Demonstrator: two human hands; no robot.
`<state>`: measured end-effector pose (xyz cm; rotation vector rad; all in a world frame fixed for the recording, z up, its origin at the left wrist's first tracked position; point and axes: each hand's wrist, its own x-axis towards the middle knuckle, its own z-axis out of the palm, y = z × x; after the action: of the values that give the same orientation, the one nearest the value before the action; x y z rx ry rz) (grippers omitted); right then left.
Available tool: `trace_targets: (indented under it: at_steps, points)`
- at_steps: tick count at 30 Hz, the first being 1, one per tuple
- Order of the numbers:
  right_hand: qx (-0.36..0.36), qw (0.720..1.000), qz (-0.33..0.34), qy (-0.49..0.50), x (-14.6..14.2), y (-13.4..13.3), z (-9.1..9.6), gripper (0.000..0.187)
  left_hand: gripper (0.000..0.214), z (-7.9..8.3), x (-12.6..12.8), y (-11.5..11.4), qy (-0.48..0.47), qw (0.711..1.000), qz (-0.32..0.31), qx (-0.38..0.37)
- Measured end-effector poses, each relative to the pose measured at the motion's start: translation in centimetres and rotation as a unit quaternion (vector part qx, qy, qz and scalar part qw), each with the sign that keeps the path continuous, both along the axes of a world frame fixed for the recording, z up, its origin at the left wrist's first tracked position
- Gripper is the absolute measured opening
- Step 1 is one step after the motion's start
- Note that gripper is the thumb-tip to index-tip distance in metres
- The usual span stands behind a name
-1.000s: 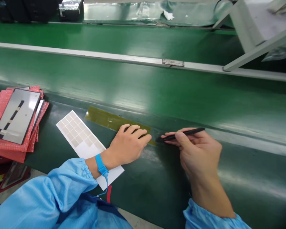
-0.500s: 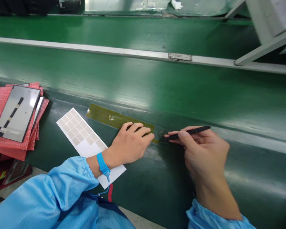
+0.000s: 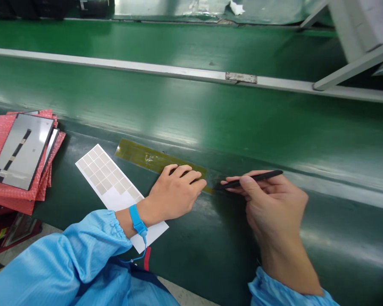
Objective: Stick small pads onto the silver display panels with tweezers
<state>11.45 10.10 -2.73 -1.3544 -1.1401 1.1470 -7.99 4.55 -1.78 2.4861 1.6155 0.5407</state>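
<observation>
Left hand (image 3: 175, 191) lies palm-down on the dark green bench mat (image 3: 230, 246), fingers (image 3: 181, 172) slightly spread and curved, their tips resting on the right end of an amber polyimide tape strip (image 3: 150, 159). The strip lies flat on the mat, angled across it, and its far right corner reaches just beyond the fingertips.

Right hand (image 3: 274, 208) sits just beside the left, thumb and forefinger pinching black tweezers (image 3: 252, 179). The other fingers are tucked below, though their exact position is hard to tell. The tweezer tips point at the right end of the strip, very near it; contact cannot be told.

A white sheet of grey square labels (image 3: 105, 178) lies under the left wrist, which wears a blue wrist strap (image 3: 136, 221). Further left, a display panel (image 3: 22, 151) rests on stacked red bubble-wrap bags (image 3: 0, 140). Both forearms wear light blue sleeves (image 3: 51, 263).
</observation>
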Motion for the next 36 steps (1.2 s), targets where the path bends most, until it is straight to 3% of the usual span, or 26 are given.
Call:
trace_targets:
  at_steps: [36]
  points:
    - [0.013,1.000,0.011,-0.003,0.04,-0.05,0.08,0.037,0.022,0.22,-0.08,-0.11,0.002,1.000,0.001,-0.006]
